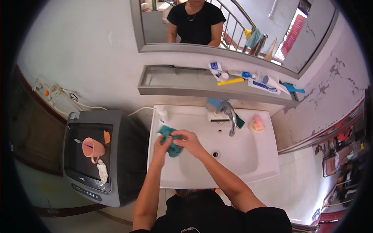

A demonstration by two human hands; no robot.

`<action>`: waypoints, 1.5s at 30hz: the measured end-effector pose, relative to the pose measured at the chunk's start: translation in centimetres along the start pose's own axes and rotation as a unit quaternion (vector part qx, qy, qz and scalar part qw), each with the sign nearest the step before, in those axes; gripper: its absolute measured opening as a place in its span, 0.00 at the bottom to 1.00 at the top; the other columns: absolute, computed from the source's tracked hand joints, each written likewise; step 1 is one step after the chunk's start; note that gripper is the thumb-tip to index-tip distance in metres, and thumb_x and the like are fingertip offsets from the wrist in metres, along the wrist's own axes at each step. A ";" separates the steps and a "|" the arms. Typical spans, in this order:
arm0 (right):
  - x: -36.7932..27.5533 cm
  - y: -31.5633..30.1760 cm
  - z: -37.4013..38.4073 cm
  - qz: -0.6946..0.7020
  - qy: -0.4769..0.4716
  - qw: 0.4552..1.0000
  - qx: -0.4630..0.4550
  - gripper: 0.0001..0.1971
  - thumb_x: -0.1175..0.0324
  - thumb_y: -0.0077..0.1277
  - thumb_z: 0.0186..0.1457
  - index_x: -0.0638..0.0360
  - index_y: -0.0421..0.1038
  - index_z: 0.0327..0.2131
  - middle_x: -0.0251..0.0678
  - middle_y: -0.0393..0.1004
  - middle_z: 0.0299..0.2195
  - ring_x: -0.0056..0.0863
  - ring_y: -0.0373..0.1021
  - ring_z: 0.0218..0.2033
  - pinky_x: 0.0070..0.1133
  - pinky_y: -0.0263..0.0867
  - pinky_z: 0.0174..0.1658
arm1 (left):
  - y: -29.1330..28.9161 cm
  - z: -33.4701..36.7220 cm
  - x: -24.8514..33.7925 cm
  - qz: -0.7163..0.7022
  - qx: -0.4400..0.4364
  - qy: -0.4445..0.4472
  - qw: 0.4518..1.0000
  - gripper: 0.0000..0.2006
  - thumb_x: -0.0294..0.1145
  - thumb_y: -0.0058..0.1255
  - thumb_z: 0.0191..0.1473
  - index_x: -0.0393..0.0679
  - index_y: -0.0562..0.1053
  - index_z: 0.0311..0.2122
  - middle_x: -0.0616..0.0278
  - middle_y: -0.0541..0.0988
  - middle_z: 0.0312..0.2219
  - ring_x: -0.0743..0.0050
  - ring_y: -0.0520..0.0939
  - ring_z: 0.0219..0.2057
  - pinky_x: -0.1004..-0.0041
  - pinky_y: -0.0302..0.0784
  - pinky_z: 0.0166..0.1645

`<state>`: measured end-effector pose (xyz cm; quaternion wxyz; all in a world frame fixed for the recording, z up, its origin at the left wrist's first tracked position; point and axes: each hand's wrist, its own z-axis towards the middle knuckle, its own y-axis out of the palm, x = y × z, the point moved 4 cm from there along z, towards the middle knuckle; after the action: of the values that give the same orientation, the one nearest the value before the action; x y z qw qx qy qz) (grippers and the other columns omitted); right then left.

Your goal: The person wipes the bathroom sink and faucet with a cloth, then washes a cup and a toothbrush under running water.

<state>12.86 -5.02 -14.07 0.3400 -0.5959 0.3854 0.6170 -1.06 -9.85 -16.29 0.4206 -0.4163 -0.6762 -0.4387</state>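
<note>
A crumpled green cloth (175,150) is held between both hands over the left part of the white sink (186,171). My left hand (161,146) grips its left side, fingers closed on the fabric. My right hand (188,140) pinches the cloth from the right with bent fingers. Part of the cloth hangs below the hands and part sticks up past the left fingertips. Just beyond it, a white bottle (162,113) stands on the sink's back left corner. The curved chrome faucet (232,120) is to the right, over the basin with its drain (215,154).
A grey washing machine (122,155) stands left of the sink, with a pink mug (92,147) on its lid. Soap (258,123) lies on the sink's right rim. Above the faucet, a shelf (175,91) holds tubes and a yellow toothbrush (231,82), under a mirror (244,56).
</note>
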 end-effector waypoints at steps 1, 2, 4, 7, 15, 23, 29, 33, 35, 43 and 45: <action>0.9 -1.8 -1.9 0.057 0.065 0.996 0.011 0.11 0.74 0.52 0.49 0.61 0.72 0.39 0.31 0.72 0.36 0.20 0.69 0.33 0.18 0.66 0.37 | 1.0 0.1 -2.2 0.088 -0.004 0.009 0.996 0.11 0.36 0.52 0.51 0.41 0.70 0.37 0.68 0.74 0.26 0.84 0.72 0.28 0.81 0.67 0.32; 1.8 -4.3 -3.8 0.084 0.085 0.991 0.059 0.11 0.74 0.53 0.49 0.61 0.72 0.39 0.31 0.73 0.34 0.19 0.69 0.32 0.17 0.65 0.35 | 3.1 0.0 -3.4 0.078 -0.028 0.010 0.996 0.09 0.34 0.53 0.51 0.40 0.71 0.34 0.68 0.73 0.24 0.84 0.72 0.26 0.81 0.67 0.32; 4.2 -9.2 -6.7 0.096 0.096 0.979 0.152 0.10 0.73 0.53 0.49 0.61 0.72 0.38 0.30 0.74 0.32 0.18 0.69 0.30 0.16 0.65 0.33 | 6.4 -0.6 -4.8 0.056 -0.082 -0.008 0.995 0.07 0.30 0.53 0.49 0.39 0.71 0.32 0.68 0.73 0.23 0.83 0.71 0.26 0.80 0.67 0.31; 5.7 -14.8 -9.0 0.061 0.073 0.961 0.259 0.10 0.72 0.52 0.50 0.60 0.73 0.37 0.29 0.73 0.31 0.18 0.68 0.30 0.15 0.64 0.32 | 11.7 -2.4 -4.4 -0.006 -0.129 -0.015 0.992 0.07 0.31 0.52 0.51 0.42 0.68 0.26 0.70 0.72 0.23 0.84 0.70 0.26 0.81 0.66 0.34; 1.8 -21.4 -6.9 -0.086 -0.011 0.914 0.397 0.12 0.71 0.43 0.55 0.59 0.67 0.44 0.33 0.71 0.24 0.21 0.68 0.26 0.18 0.65 0.29 | 16.3 -2.1 -7.5 0.158 -0.043 0.036 0.986 0.13 0.34 0.56 0.46 0.39 0.64 0.28 0.64 0.71 0.20 0.79 0.69 0.22 0.75 0.68 0.27; -0.1 -19.6 -3.8 -0.189 0.066 0.941 0.274 0.14 0.73 0.40 0.56 0.62 0.66 0.45 0.37 0.73 0.32 0.24 0.70 0.27 0.19 0.64 0.28 | 19.4 -2.5 -9.1 0.086 -0.049 -0.014 0.995 0.12 0.24 0.53 0.47 0.38 0.68 0.38 0.66 0.74 0.26 0.81 0.73 0.26 0.81 0.69 0.32; 2.1 -18.3 -1.9 0.279 0.092 0.952 0.091 0.17 0.68 0.38 0.57 0.56 0.63 0.50 0.29 0.69 0.45 0.26 0.70 0.41 0.17 0.63 0.38 | 22.1 -1.7 -10.1 0.058 -0.023 -0.019 0.998 0.09 0.21 0.48 0.48 0.39 0.68 0.37 0.64 0.74 0.27 0.82 0.72 0.27 0.81 0.67 0.32; 2.5 -19.2 -4.1 -0.154 0.037 0.987 0.013 0.18 0.62 0.41 0.57 0.58 0.65 0.49 0.33 0.70 0.44 0.21 0.68 0.43 0.17 0.63 0.40 | 22.1 -0.7 -10.4 0.026 -0.016 0.031 0.999 0.07 0.19 0.44 0.49 0.40 0.66 0.35 0.68 0.70 0.26 0.84 0.68 0.27 0.83 0.64 0.32; 4.4 -20.4 -6.4 -0.188 0.072 0.968 0.148 0.17 0.61 0.41 0.58 0.59 0.67 0.47 0.32 0.71 0.41 0.18 0.67 0.41 0.17 0.62 0.40 | 22.5 -0.4 -9.9 0.005 -0.008 0.033 0.999 0.08 0.19 0.43 0.49 0.41 0.65 0.35 0.69 0.70 0.26 0.84 0.68 0.27 0.82 0.65 0.32; 7.0 -17.9 -10.0 0.424 0.244 0.849 0.202 0.18 0.54 0.37 0.60 0.53 0.67 0.46 0.33 0.69 0.41 0.23 0.65 0.42 0.23 0.61 0.48 | 24.3 -2.5 -12.2 0.347 0.041 0.230 0.908 0.09 0.37 0.46 0.53 0.42 0.67 0.34 0.54 0.73 0.23 0.59 0.74 0.24 0.64 0.69 0.29; 8.8 -16.0 -10.6 0.458 0.208 0.848 0.166 0.17 0.55 0.37 0.60 0.51 0.65 0.47 0.31 0.67 0.45 0.22 0.63 0.45 0.22 0.59 0.49 | 23.2 -1.2 -12.3 0.450 0.081 0.202 0.866 0.12 0.41 0.44 0.54 0.42 0.68 0.32 0.52 0.74 0.23 0.52 0.75 0.23 0.59 0.68 0.28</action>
<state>31.45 -7.18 -23.85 0.0241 -0.4010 0.7731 0.4909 24.53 -7.18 -21.79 0.7322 -0.5423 -0.3488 -0.2196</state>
